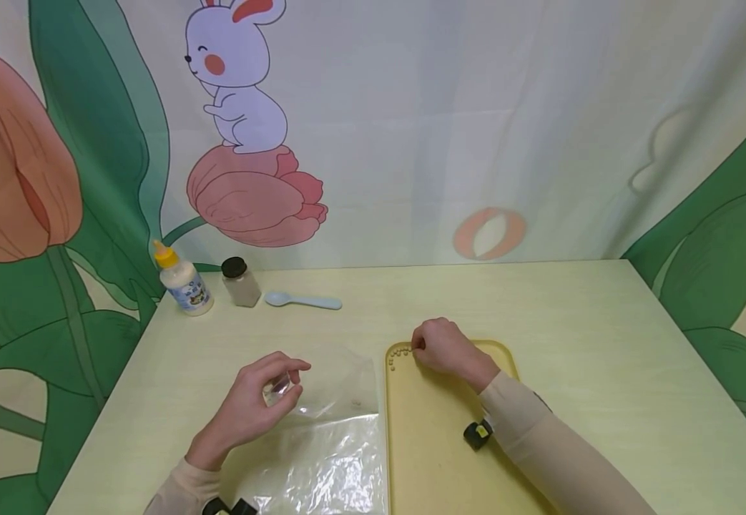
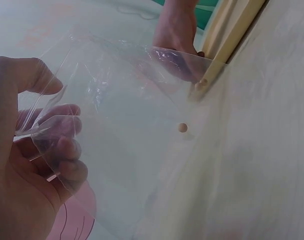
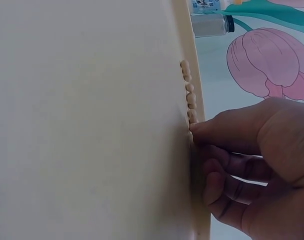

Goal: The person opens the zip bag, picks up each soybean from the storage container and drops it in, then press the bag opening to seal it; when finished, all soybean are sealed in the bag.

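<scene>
The left hand (image 1: 259, 400) holds clear plastic film (image 1: 340, 379) at its edge, fingers curled behind it and thumb in front. The film rises over the tabletop (image 1: 611, 343) just left of the yellow tray (image 1: 433, 450); being transparent, its outline is hard to follow. One round bead (image 2: 183, 128) shows through it. A glossy clear sheet (image 1: 340, 472) lies nearer the tabletop's near edge, cut off by the frame; whether it is one piece with the held film cannot be told.

The right hand (image 1: 446, 347) reaches to the tray's far edge, fingers bent, thumb tip touching the end of a row of small pale beads (image 3: 191, 98). Whether it pinches a bead cannot be told. The beads run along the far edge and round the far-left corner; the hand may cover more. The tray's near end is out of frame.

Toward the tabletop's far-left corner stand a yellow-capped bottle (image 1: 189, 288) and a black-lidded jar (image 1: 242, 287), with a pale blue spoon (image 1: 305, 300) beside them.
</scene>
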Tool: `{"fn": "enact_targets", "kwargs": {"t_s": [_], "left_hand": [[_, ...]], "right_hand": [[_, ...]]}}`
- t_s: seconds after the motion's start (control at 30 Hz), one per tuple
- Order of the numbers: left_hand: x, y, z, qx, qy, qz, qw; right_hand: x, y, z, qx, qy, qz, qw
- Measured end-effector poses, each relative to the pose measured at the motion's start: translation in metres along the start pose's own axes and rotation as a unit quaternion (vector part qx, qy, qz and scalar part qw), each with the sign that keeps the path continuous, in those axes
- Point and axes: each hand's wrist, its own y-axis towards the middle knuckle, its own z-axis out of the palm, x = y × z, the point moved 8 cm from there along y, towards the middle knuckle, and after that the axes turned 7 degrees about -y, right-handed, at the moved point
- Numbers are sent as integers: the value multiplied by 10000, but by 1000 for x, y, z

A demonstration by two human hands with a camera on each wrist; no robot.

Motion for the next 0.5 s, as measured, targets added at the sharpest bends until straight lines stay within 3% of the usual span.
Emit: {"fn": "enact_targets", "kwargs": {"t_s": [0.5], "left_hand": [[0, 0, -2, -6, 27, -45, 10000]], "right_hand": [[5, -1, -12, -153, 175, 114, 9997]]}}
